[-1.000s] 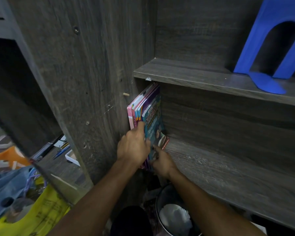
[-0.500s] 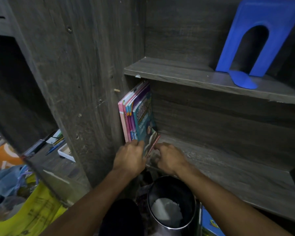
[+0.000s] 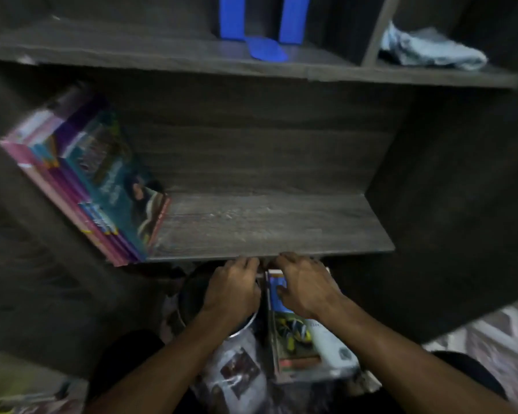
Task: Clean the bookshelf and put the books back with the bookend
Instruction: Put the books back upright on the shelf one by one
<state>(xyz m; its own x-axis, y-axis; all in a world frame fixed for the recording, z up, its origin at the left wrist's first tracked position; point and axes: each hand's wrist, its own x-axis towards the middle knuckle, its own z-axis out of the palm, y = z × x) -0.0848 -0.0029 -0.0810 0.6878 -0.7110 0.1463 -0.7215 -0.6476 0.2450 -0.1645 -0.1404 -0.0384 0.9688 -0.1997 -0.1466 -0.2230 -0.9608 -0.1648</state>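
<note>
Books point(image 3: 102, 186) leaning on shelf point(image 3: 266, 225), count blurred; one bookend point(image 3: 266, 50) above; left hand point(image 3: 231, 289), right hand point(image 3: 305, 286): grip unclear.

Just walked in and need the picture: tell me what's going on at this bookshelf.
A person is restocking the bookshelf. The left hand and right hand reach below the lower shelf's front edge to the books on the floor; blur hides whether the fingers grip one. Several shelved books lean at its left end. The blue bookend stands on the shelf above, and a cloth lies in the compartment to its right.
</note>
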